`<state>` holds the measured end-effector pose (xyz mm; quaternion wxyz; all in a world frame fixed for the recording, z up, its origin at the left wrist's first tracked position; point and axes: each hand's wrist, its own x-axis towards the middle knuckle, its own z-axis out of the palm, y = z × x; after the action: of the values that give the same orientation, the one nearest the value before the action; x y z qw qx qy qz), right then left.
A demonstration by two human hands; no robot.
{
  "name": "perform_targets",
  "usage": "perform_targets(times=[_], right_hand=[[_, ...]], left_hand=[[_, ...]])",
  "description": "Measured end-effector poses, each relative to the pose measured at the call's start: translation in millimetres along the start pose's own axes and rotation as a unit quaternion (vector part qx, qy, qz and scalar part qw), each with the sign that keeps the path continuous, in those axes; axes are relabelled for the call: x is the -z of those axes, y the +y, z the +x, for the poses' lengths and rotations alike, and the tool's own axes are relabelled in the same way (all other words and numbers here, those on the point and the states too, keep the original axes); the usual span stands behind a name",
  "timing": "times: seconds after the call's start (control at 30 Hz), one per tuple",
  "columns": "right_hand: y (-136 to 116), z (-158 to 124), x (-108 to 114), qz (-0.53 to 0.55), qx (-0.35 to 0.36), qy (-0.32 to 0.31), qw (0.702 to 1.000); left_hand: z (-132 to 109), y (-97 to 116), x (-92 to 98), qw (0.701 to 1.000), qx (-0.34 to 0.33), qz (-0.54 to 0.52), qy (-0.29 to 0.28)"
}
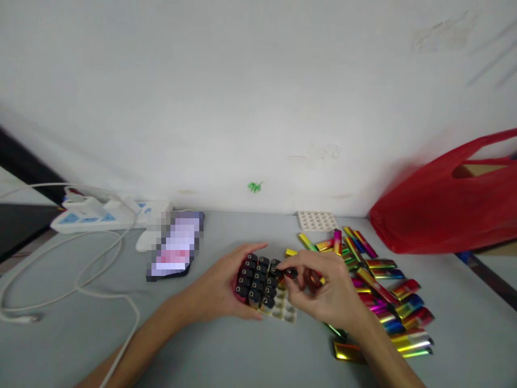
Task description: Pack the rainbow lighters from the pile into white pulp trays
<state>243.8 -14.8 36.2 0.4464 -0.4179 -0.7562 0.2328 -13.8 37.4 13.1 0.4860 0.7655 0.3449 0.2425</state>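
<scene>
My left hand (220,288) cups a small white tray (283,312) packed with several dark-capped lighters (258,280) standing upright. My right hand (323,288) is closed in a pinch on one lighter (291,273) at the tray's right side, with its black cap touching the row of the others. A few slots along the tray's near right edge stand vacant. A heap of shiny metallic lighters in gold, pink, green and blue (383,291) lies on the grey table just right of my right hand.
A red plastic bag (448,205) sits at the back right against the white wall. A second white tray (317,220) lies behind the heap. A phone (177,245), a power strip (92,215) and white cables (81,275) occupy the left.
</scene>
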Motion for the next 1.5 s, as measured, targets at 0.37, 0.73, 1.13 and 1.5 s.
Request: perform_targets(times=[0.37,0.73,1.13,1.5], right_hand=[[2.4,-3.4,5.4,0.020,-0.088,-0.006,0.996],[18.8,7.8,40.1,-0.234,-0.199,-0.064,0.950],[30.9,3.8,42.5,-0.298,-0.186,-0.134,0.927],[24.3,7.4,33.1,-0.115,-0.199,0.019,0.973]], left_hand=[[1.7,1.2,0.9,1.000,0.006,-0.019,-0.016],[1.9,2.4,2.0,1.000,-0.006,0.005,-0.014],[3.6,0.8,4.0,0.999,-0.004,0.018,-0.028],[1.6,6.0,2.4,1.000,0.008,0.007,-0.015]])
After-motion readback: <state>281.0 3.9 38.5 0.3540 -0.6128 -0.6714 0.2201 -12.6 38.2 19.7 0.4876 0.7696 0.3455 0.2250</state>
